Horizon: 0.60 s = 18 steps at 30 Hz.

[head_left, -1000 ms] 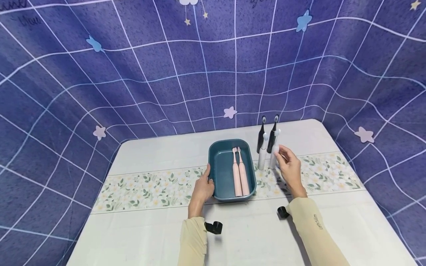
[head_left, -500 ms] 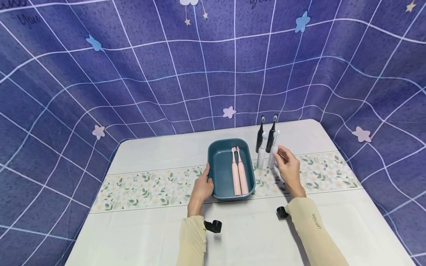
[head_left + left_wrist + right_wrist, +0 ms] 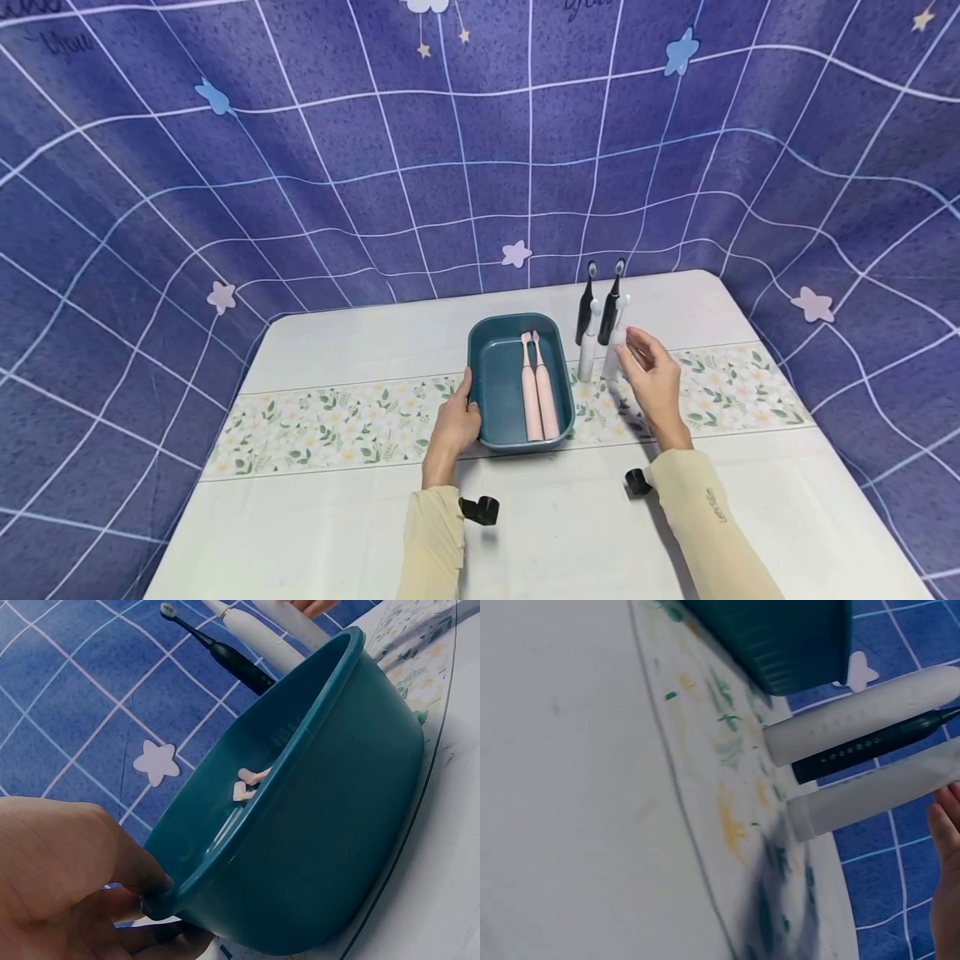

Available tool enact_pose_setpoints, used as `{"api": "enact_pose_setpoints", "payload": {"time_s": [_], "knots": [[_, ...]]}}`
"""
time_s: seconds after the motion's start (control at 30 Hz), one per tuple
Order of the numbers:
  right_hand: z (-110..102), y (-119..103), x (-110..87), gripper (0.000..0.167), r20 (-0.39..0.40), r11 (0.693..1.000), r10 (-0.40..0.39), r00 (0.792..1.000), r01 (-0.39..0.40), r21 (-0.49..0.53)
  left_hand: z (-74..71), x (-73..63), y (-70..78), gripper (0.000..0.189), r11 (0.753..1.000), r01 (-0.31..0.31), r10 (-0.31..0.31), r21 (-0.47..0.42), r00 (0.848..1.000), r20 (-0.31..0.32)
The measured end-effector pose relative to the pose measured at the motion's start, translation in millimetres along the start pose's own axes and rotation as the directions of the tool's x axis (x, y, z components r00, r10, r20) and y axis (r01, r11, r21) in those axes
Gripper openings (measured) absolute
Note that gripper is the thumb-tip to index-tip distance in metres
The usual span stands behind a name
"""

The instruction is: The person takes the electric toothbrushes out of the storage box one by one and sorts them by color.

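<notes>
A teal plastic basin (image 3: 497, 446) stands mid-table with two pink electric toothbrushes (image 3: 532, 404) lying inside. My left hand (image 3: 455, 423) grips its left rim; in the left wrist view, the thumb (image 3: 142, 866) lies over the edge and the fingers sit outside. To the basin's right, my right hand (image 3: 657, 383) holds the right-hand white electric toothbrush (image 3: 613, 362) lightly by its upper handle. That brush is upright on the table. The right wrist view shows the fingertips (image 3: 940, 814) against its side, partly cut off by the frame.
Another white electric toothbrush (image 3: 587, 360) stands upright just left of the held one. Behind them stand two black electric toothbrushes (image 3: 585, 315). A floral strip (image 3: 330, 425) crosses the white table (image 3: 315, 533). A blue curtain (image 3: 360, 208) hangs at the back and sides.
My right hand has shifted very slightly at the white toothbrush, its fingers a touch looser. The left hand, the basin and the other toothbrushes have stayed in place.
</notes>
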State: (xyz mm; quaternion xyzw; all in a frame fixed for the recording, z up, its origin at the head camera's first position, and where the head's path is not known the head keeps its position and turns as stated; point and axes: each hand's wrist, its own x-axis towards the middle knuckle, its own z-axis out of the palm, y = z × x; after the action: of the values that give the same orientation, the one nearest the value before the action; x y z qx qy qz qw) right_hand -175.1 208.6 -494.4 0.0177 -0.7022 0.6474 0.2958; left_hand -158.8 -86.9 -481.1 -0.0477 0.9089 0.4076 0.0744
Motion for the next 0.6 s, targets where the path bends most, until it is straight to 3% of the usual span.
{"api": "enact_pose_setpoints", "payload": {"time_s": [0.2,0.43,0.6], "knots": [[-8.2,-12.2,-1.3,0.039,-0.035,0.995,-0.04,0.999,0.043,0.093,-1.7,0.7,0.8,0.059,1.0,-0.003,0.003,0.027,1.0,0.007],[-15.9,-29.2,-8.0,0.04,-0.061,0.988,-0.015,0.998,0.024,0.151,-1.9,1.0,1.4,0.059,1.0,0.0,0.0,0.028,1.0,0.009],[-15.3,-28.1,-14.0,0.04,-0.037,0.985,-0.011,0.999,0.017,0.171,-0.3,0.5,0.7,0.059,1.0,0.0,0.0,0.016,1.0,0.008]]}}
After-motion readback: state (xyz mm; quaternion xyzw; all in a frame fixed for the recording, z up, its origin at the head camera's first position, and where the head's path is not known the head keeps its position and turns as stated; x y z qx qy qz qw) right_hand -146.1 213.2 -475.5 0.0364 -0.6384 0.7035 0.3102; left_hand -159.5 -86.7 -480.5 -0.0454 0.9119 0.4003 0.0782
